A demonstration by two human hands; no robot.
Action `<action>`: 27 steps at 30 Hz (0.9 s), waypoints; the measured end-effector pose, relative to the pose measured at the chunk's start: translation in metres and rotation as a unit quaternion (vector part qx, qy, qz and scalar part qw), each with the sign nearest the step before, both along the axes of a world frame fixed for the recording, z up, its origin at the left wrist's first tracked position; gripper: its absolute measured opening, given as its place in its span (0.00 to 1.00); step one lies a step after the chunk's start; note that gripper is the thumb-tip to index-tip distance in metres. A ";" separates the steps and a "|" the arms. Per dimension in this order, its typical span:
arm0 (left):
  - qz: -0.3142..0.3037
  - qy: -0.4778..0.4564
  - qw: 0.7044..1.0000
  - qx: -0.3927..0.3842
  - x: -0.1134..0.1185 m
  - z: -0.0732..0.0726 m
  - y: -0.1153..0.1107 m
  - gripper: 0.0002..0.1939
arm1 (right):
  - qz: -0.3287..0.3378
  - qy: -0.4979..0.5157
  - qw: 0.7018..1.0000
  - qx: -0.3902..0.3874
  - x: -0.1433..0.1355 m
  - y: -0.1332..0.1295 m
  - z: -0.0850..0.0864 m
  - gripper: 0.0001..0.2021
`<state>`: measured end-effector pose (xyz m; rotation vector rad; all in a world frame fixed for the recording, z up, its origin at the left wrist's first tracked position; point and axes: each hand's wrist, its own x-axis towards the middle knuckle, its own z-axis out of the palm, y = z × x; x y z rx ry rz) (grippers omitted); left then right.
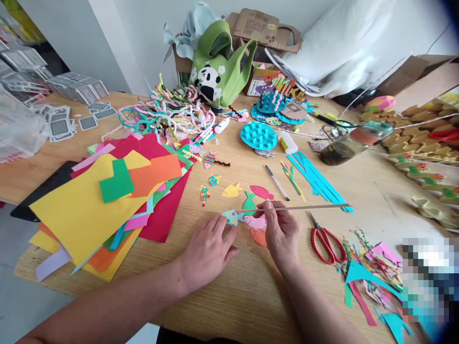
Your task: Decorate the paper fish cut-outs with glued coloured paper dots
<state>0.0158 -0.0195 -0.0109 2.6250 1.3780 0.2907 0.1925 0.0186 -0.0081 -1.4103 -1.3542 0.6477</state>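
My right hand point(284, 234) is closed round a thin wooden stick point(315, 207), pinching it between thumb and fingers. The stick's left tip reaches a light blue paper fish point(230, 217) with yellow and orange dots. At that fish's lower edge rest the fingertips of my left hand point(208, 248), its thumb apart. Close by lie a green paper fish point(248, 204), a pink one point(255, 222), an orange one point(258, 237), a red one point(262, 192) and a yellow one point(231, 190). My right hand partly covers the orange and pink fish.
Coloured paper sheets point(79, 210) pile up at left. Red-handled scissors point(327, 243) and paper scraps point(373, 282) lie at right. Beyond are a pen point(277, 183), blue strips point(319, 181), small paper dots point(204, 195), pipe cleaners point(172, 112), a glass jar point(355, 143) and a green panda bag point(222, 71).
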 end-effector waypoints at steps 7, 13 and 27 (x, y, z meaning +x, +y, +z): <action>0.008 -0.005 1.000 -0.002 0.000 -0.002 -0.001 0.20 | -0.013 0.024 1.000 -0.013 -0.002 0.002 0.004 0.17; 0.006 -0.010 1.000 -0.002 -0.001 -0.004 -0.001 0.20 | 0.006 0.009 1.000 -0.012 -0.006 0.004 0.013 0.16; 0.009 -0.007 1.000 0.006 0.000 -0.011 -0.001 0.20 | 0.070 -0.013 0.996 0.058 -0.043 0.052 0.080 0.19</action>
